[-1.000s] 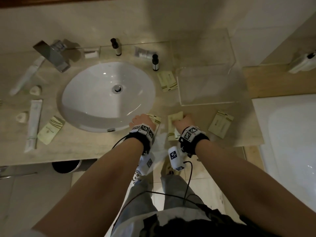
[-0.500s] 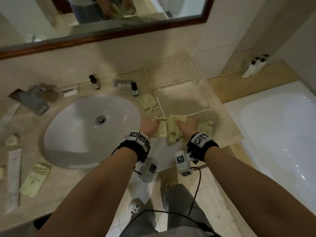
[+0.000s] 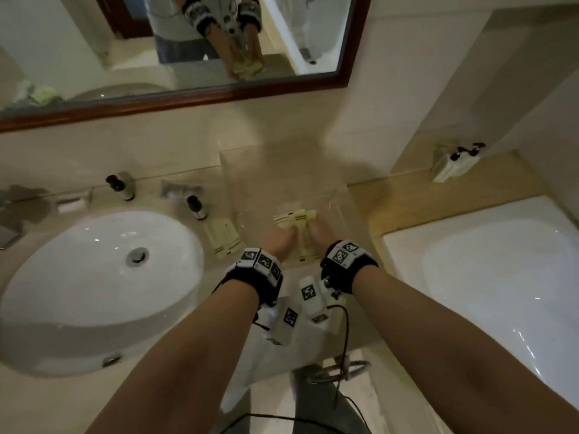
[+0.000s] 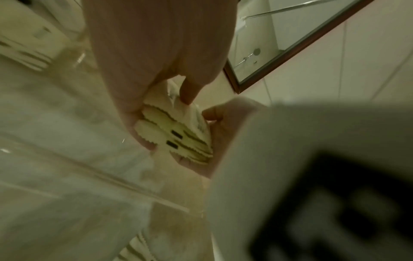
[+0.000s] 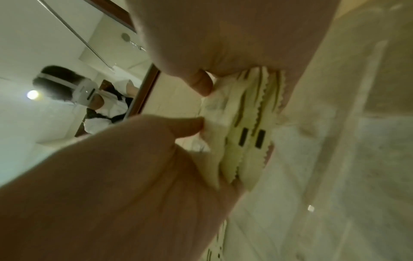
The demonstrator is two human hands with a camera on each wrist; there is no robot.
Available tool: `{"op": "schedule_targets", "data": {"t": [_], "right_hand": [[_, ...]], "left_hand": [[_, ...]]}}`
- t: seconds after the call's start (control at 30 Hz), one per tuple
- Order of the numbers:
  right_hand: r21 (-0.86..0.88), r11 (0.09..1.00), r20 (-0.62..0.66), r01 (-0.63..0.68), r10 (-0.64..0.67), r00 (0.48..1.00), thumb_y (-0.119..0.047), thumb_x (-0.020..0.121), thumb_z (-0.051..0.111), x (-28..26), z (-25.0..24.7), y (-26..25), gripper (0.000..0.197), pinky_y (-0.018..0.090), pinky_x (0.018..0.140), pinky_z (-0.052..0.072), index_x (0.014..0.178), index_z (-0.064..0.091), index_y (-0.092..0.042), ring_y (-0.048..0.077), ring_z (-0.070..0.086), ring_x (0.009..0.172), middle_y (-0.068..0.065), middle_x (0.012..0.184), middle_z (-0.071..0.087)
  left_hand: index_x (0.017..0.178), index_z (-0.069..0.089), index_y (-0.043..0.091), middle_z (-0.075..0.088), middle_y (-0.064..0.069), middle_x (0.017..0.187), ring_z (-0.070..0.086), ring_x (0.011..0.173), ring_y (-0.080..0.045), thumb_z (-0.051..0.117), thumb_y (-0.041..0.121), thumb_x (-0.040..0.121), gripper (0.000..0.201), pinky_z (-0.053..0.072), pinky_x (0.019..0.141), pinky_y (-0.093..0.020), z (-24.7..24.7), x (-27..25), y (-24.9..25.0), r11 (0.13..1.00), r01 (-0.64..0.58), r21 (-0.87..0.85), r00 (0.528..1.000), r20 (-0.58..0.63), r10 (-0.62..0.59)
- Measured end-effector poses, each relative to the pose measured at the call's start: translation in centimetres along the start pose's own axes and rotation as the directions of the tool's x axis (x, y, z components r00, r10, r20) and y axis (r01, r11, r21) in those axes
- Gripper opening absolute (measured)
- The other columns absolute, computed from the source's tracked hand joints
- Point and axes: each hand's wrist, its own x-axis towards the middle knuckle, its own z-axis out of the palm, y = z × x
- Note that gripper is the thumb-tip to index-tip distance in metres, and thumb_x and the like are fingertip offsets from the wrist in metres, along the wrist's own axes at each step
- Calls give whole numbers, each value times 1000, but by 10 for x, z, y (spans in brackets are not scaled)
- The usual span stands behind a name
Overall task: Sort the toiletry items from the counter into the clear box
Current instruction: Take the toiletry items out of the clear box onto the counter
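So the stack of pale yellow sachets [image 3: 296,221] is being held between both hands right now, sitting over the open top of the clear box [image 3: 340,204]. A second ago those same packets were still down at the near edge of the desk, so they're getting carried up and forward as one bunch. That's a good chunk of the sorting done in one go, I reckon, once they get let go.

The left hand [image 3: 280,244] is curling its fingers round the left side of the stack with the thumb pinching on top, and the right hand [image 3: 319,234] is doing the mirror of that on the right side. From the wrist cameras you can see a few zigzag-edged sachets [image 4: 178,136] fanned out between the two palms, so the grip is looking a bit loose; one could slip out.

Just to the left of the left hand, another sachet [image 3: 223,235] is lying on the desk [image 3: 175,380] outside the box. Further out that way, two small dark-capped bottles [image 3: 195,208] and a wrapped grey item [image 3: 178,190] are waiting behind the white sink [image 3: 100,289]. So plenty is left to move after this drop. Whether the stack is above the box rim or already inside, I can't really tell.
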Motion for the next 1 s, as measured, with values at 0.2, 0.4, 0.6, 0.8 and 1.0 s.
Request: {"op": "schedule_targets", "data": {"t": [0.2, 0.4, 0.6, 0.8, 1.0], "right_hand": [[-103, 993, 65, -59, 66, 996, -2, 93, 31, 46, -23, 1, 26, 32, 69, 39, 74, 49, -7, 25, 50, 79, 15, 86, 53], [-157, 980, -227, -126, 88, 970, -40, 91, 47, 77, -56, 35, 40, 38, 87, 49, 117, 53, -11, 30, 56, 106, 12, 125, 54], [-156, 981, -238, -117, 78, 968, -23, 86, 56, 80, -61, 65, 28, 40, 84, 51, 109, 54, -6, 31, 58, 99, 16, 119, 57], [-155, 980, -134, -123, 102, 986, -22, 92, 42, 74, -69, 60, 28, 32, 77, 42, 116, 53, -12, 28, 56, 94, 10, 115, 60], [-142, 986, -101, -92, 78, 992, -18, 92, 39, 74, -73, 64, 29, 38, 88, 45, 117, 53, -12, 30, 56, 103, 12, 118, 59]], "left_hand": [[119, 51, -3, 63, -20, 109, 60, 105, -32, 55, -1, 86, 33, 53, 76, -34, 44, 34, 19, 981, 59, -186, 998, 12, -58], [134, 41, 0, 51, -19, 129, 53, 115, -31, 59, 8, 87, 52, 46, 93, -36, 68, 70, 20, 938, 322, -126, 944, -28, -328], [100, 57, 0, 61, -18, 106, 60, 95, -29, 49, 18, 93, 21, 47, 84, -33, 100, 84, 31, 941, 303, 151, 951, 12, -308], [138, 37, -2, 45, -19, 141, 49, 126, -34, 44, 28, 94, 54, 44, 104, -43, 100, 84, 26, 844, 424, 330, 905, -122, -407], [101, 59, -1, 62, -20, 107, 62, 98, -30, 38, 12, 98, 25, 47, 79, -33, 86, 82, 31, 858, 222, 463, 951, 93, -296]]}}
